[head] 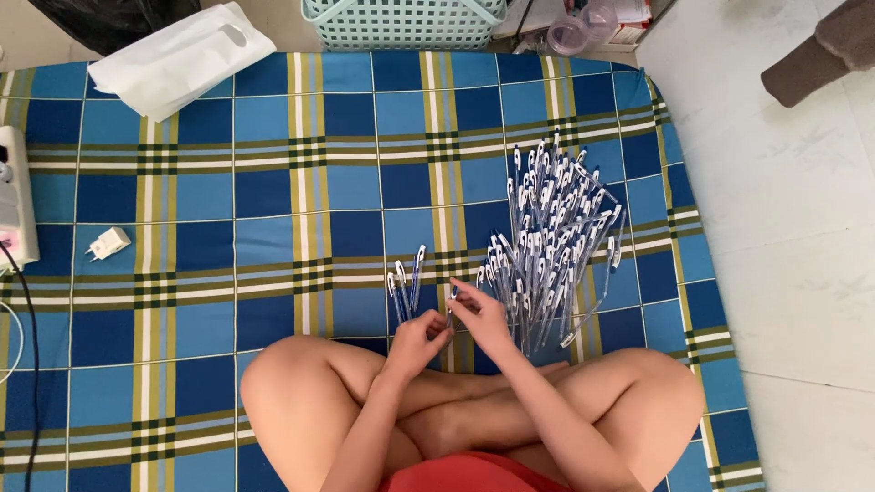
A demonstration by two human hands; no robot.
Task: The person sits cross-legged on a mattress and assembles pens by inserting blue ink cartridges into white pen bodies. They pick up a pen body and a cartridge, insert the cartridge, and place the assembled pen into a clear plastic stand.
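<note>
Together both hands (451,328) pinch slim plastic pen (450,308); checked mat (273,182).

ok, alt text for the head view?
Seated cross-legged on a blue plaid mat, a person holds a pen between left hand and right hand. A big pen pile lies right, a few pens left.

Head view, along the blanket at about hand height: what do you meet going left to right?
White power strip → small white plug adapter → small group of blue-and-white pens → left hand → right hand, fingertips together over one pen → big pile of pens → pale tiled floor.
</note>
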